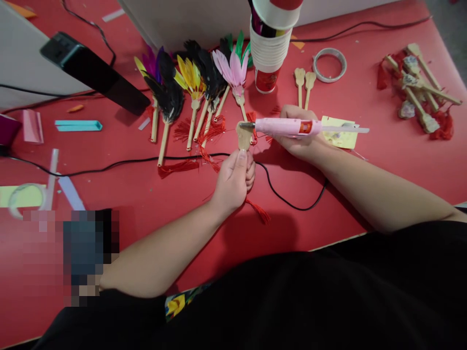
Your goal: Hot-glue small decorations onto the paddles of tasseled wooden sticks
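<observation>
My left hand (pixel 237 177) is wrapped round the handle of a small wooden paddle (pixel 243 138), thumb on top. The paddle's flat head points away from me, and a red tassel (pixel 258 210) hangs out below the fist. In my right hand (pixel 297 138) is a pink hot glue gun (pixel 280 127) with a clear glue stick (pixel 346 129) sticking out of its back. Its metal nozzle meets the paddle's head near the top; whether glue is coming out I cannot tell. Just beyond lie several feather-topped wooden sticks, among them one with pink feathers (pixel 232 68) and one with yellow feathers (pixel 190 75).
Stacked paper cups (pixel 270 53) stand at the back beside a tape roll (pixel 329 65) and two bare paddles (pixel 309 80). Tasselled paddles (pixel 419 90) are piled at right. A black upright device (pixel 98 75) leans at left. A black cable (pixel 288 203) crosses the red table.
</observation>
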Action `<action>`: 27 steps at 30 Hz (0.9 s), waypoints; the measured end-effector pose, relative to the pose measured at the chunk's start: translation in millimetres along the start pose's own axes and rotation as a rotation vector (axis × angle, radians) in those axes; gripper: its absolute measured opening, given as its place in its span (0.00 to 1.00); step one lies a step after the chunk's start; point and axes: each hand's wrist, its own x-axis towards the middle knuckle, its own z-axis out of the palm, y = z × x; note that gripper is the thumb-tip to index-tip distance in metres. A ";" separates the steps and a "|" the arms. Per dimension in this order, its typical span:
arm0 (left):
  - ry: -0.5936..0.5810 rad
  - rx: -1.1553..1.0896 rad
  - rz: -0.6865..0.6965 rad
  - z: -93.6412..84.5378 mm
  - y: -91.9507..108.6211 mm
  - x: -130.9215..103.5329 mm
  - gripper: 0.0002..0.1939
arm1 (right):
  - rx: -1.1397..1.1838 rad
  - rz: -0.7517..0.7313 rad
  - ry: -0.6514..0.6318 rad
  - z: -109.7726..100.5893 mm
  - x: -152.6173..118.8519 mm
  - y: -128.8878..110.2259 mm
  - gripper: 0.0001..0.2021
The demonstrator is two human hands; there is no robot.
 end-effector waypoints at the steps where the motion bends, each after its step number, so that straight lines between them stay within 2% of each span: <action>1: -0.004 -0.002 0.001 -0.2 0.2 0.1 0.35 | 0.005 -0.005 0.001 0.5 -0.2 -0.9 0.29; 5: -0.025 -0.004 -0.012 -0.6 1.2 -0.7 0.35 | 0.053 -0.033 0.012 1.5 1.8 -1.7 0.29; 8: -0.032 0.007 -0.021 -0.4 1.2 -2.6 0.35 | 0.071 0.007 0.037 0.2 5.6 0.6 0.26; 11: -0.026 -0.005 -0.038 -0.6 1.1 -2.4 0.36 | 0.092 0.049 0.055 -2.2 6.5 0.1 0.28; 16: 0.022 -0.007 -0.078 -1.0 3.0 1.0 0.35 | 0.125 -0.039 0.048 -3.7 1.4 -15.2 0.32; 19: -0.006 0.017 -0.114 -2.3 5.8 1.5 0.32 | 0.142 -0.053 0.025 -6.3 2.6 -24.5 0.33; 22: -0.127 0.066 -0.164 -6.0 10.0 2.9 0.30 | 0.095 -0.034 0.002 -18.1 7.1 -24.7 0.37; 25: -0.222 0.129 -0.214 -10.6 14.7 6.9 0.29 | -0.010 -0.067 -0.058 -42.1 9.8 -18.7 0.39; 27: -0.240 0.163 -0.241 -12.9 17.1 10.0 0.28 | -0.071 -0.075 -0.097 -60.7 10.0 -16.7 0.37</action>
